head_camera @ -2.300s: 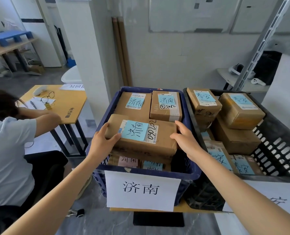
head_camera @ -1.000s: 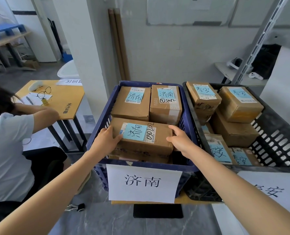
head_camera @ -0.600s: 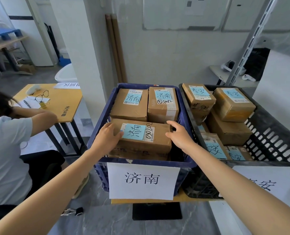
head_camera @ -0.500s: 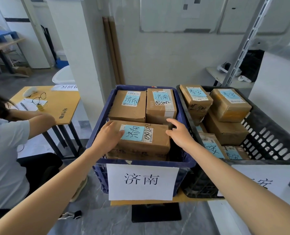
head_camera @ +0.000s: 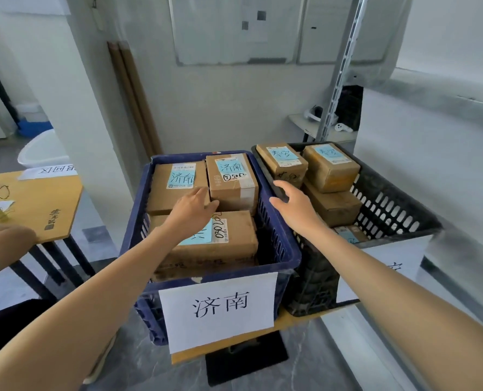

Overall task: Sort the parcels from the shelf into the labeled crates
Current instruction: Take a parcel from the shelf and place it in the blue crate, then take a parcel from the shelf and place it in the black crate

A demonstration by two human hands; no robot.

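Under the slack left hand (head_camera: 193, 209) (right hand (head_camera: 294, 205) spread alongside) lies the front parcel (head_camera: 236, 241).

Whiteboard (head_camera: 232, 29) on pale wall (head_camera: 234, 108), 12 o'clock. Yellow table (head_camera: 37, 204) at 9. Grey marbled floor (head_camera: 313, 359) at 6.

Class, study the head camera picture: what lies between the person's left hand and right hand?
In the head view, the back-right parcel of the blue crate and that crate's right wall lie between the left hand and the right hand.
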